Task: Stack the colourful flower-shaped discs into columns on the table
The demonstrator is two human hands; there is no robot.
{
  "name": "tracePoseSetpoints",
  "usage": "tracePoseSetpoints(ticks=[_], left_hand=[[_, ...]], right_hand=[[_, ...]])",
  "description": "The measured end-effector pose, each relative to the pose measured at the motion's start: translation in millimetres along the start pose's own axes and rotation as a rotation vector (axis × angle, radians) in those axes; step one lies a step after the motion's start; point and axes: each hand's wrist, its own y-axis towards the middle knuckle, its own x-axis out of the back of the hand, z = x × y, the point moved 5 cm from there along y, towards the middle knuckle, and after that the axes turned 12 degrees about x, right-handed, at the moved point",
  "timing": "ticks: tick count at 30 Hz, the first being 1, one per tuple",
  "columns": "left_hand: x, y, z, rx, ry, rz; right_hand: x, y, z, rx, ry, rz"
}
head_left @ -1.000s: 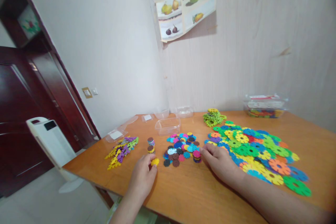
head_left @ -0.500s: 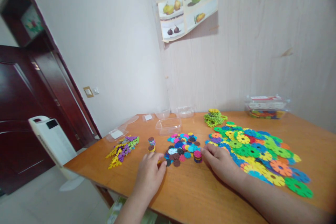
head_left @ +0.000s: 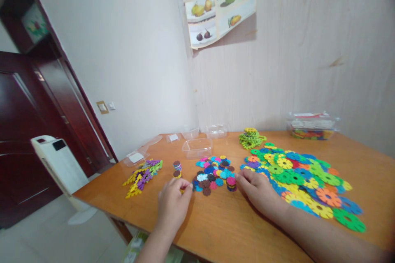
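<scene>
My left hand is pinched at the left edge of a pile of small notched discs, with a dark disc showing at its fingertips. Just behind it stands a short stack of discs, and another stack rises beyond that. A bit of yellow shows between its fingers and is partly hidden. My right hand has thumb and forefinger closed beside a pink-topped disc stack; whatever they hold, if anything, I cannot make out.
Large notched discs spread over the right side. Purple and yellow pieces lie at left, green ones at the back. Clear plastic containers and a filled box stand along the wooden table's far side.
My left hand has drawn back slightly from the pile, and its thumb and fingers have come together with a dark disc at the tips. The right hand stays by the pink-topped stack.
</scene>
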Motion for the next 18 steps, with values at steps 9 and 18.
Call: tracePoseSetpoints(ticks=[9,18], left_hand=[[4.1,12.6,48.5,0.310,0.019,0.039],[1.2,13.5,45.5,0.284,0.071,0.053]], right_hand=[[-0.2,-0.7,-2.4,0.004,0.004,0.001],[-1.1,-0.7,-1.0,-0.007,0.026,0.010]])
